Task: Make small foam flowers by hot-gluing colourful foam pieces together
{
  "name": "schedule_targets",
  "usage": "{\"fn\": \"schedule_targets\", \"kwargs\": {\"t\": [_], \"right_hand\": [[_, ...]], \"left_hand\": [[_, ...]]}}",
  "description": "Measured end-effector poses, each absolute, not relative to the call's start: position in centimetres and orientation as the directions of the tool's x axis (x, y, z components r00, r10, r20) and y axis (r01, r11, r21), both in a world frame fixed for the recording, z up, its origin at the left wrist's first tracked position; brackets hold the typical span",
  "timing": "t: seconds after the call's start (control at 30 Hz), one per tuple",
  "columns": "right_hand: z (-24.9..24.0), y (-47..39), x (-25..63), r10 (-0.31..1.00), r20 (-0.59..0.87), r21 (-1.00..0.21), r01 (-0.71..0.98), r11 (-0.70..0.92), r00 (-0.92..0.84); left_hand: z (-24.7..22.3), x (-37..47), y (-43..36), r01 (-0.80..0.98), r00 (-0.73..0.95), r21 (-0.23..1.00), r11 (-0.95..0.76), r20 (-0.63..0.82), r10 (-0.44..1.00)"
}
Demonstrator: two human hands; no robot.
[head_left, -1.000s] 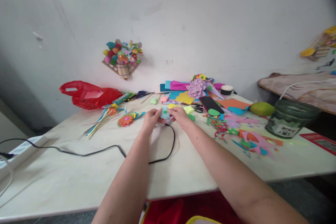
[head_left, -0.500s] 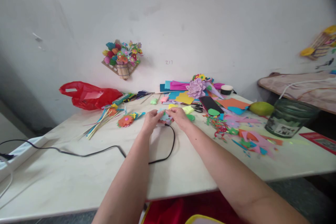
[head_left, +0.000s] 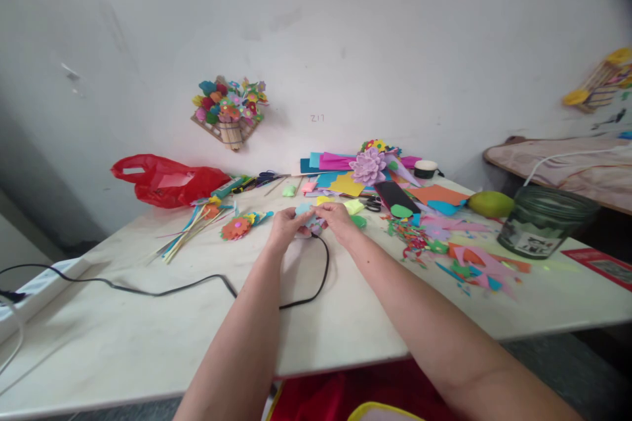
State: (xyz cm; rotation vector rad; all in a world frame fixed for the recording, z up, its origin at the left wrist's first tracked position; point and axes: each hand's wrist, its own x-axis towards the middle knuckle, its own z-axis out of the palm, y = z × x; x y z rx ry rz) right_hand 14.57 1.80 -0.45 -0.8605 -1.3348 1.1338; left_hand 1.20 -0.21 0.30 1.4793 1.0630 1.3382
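My left hand and my right hand meet near the middle of the table. Between their closed fingertips is a light blue paper or foam flower cutout, with some lilac showing below it. The fingers cover part of it, so its full shape is hidden. A black cable runs up to just under the hands, where its end meets something I cannot make out. To the left of my left hand lies an orange flower with a pink centre.
Left are a red plastic bag, thin sticks and a white power strip. Coloured sheets, scissors, a phone and paper scraps lie right and behind. A glass jar stands far right.
The light blue cutout has shifted and turned slightly between my fingertips. Both hands stay in nearly the same place.
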Motion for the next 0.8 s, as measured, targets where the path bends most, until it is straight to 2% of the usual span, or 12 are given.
{"fn": "schedule_targets", "kwargs": {"t": [0.3, 0.47, 0.8], "right_hand": [[-0.17, 1.52, 14.62, 0.95, 0.287, -0.951, -0.156, 0.268, -0.12], [-0.06, 1.49, 14.64, 0.953, 0.279, -0.952, -0.162, 0.26, -0.115], [0.09, 1.65, 14.8, 0.958, 0.269, -0.955, -0.159, 0.251, -0.096]], "left_hand": [[0.54, 1.35, -0.39, 0.124, 0.096, 0.956, -0.267, 0.256, 0.962], [0.52, 1.22, -0.4, 0.097, 0.115, 0.964, -0.249, 0.237, 0.965], [0.36, 0.81, 0.03, 0.078, 0.008, 0.943, -0.323, 0.324, 0.946]]}}
